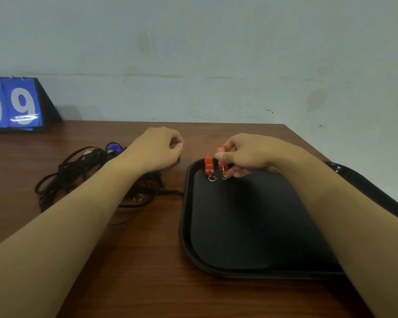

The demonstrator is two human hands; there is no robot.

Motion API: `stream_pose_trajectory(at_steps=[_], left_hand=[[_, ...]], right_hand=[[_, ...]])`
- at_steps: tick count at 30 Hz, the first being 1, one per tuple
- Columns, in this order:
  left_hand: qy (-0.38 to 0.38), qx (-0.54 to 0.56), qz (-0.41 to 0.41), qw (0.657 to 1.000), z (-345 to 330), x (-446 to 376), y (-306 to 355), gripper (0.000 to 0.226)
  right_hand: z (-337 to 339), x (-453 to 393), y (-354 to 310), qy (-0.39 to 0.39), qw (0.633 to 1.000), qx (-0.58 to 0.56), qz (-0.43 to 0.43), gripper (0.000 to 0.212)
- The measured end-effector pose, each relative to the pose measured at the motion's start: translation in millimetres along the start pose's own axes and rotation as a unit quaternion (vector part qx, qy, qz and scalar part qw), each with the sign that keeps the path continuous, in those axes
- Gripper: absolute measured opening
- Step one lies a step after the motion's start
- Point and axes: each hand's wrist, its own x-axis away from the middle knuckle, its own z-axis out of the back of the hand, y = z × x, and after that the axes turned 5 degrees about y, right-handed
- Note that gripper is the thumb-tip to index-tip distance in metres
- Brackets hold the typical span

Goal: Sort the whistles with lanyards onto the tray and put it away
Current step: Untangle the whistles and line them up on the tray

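Note:
A black tray (251,226) lies on the right half of the wooden table. At its far left corner an orange whistle (209,166) with a small metal ring rests on the tray. Right beside it my right hand (246,154) pinches a second orange whistle (222,161), its ring just above the tray floor. My left hand (157,149) rests on the table left of the tray, fingers loosely curled, holding nothing. Under and behind my left forearm lies a tangle of black lanyards (78,173) with a blue whistle (114,148) and a loose ring (138,197).
A blue flip scoreboard (14,106) showing 9 9 stands at the table's far left against the wall. The table's right edge runs diagonally behind the tray, whose right rim overhangs it.

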Motion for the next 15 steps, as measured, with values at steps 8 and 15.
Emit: stream_pose_trajectory(at_steps=[8,15], left_hand=[[-0.057,-0.012,0.021,0.998,-8,-2,-14,0.020],[-0.012,-0.007,0.013,1.000,-5,-2,-13,0.020]], right_hand=[[-2,-3,2,0.018,0.998,0.054,0.017,0.012],[-3,-8,2,0.026,0.994,0.103,0.008,0.028]])
